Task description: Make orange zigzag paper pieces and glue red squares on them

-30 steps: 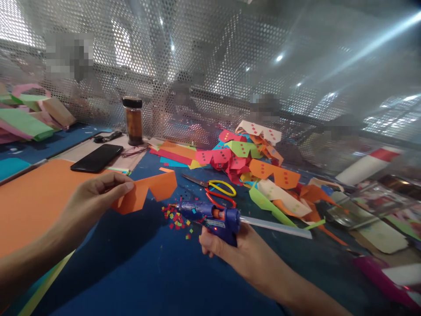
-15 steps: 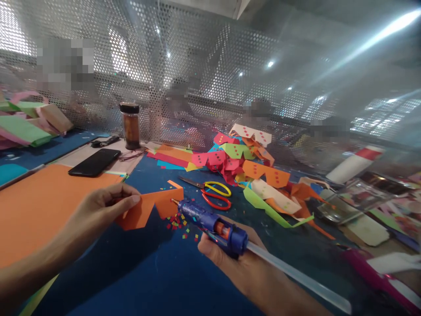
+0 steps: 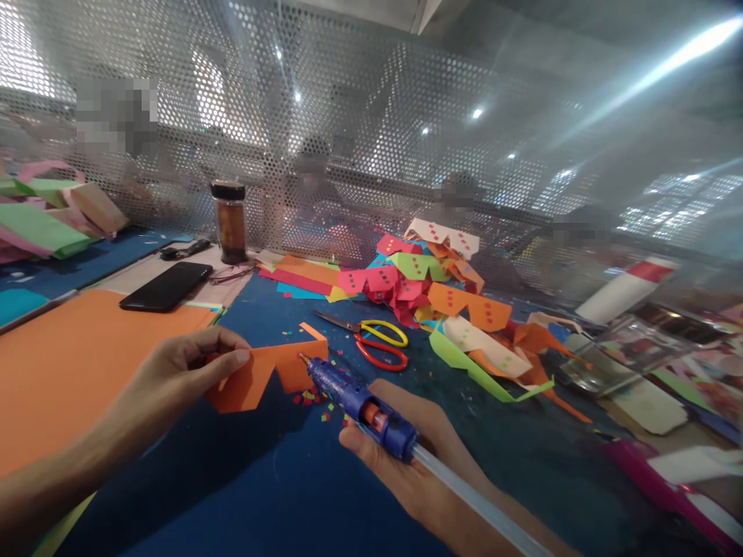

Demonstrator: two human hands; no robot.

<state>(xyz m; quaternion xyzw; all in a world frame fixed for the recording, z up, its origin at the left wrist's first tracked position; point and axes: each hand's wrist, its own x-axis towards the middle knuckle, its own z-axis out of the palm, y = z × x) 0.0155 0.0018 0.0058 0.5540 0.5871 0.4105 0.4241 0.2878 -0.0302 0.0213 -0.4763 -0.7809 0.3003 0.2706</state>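
Observation:
Between thumb and fingers, my left hand (image 3: 214, 360) pinches an orange paper cutout (image 3: 247, 387) shaped like glasses, with a notch in its lower edge. My right hand (image 3: 400, 456) is wrapped round a blue glue gun (image 3: 354, 398); a long clear glue stick (image 3: 470, 495) sticks out of its back. The gun's metal tip is at the right part of the orange paper, touching it or very close. Small coloured paper squares (image 3: 307, 398) lie scattered below the cutout. Scissors (image 3: 380, 344) with one yellow and one red handle lie beyond the gun.
Behind the scissors rises a pile of paper glasses (image 3: 412, 267) in several colours. A black phone (image 3: 167, 286), a jar of brown liquid (image 3: 231, 224) and orange sheets (image 3: 87, 363) are on the left. A clear container (image 3: 621, 348) and a magenta tool (image 3: 667, 487) lie right. A perforated metal screen (image 3: 348, 100) stands behind.
The glue gun's tip has shifted slightly left along the orange paper, and its back end has swung left and down. The paper's right end has moved slightly right. My left hand keeps its pinch.

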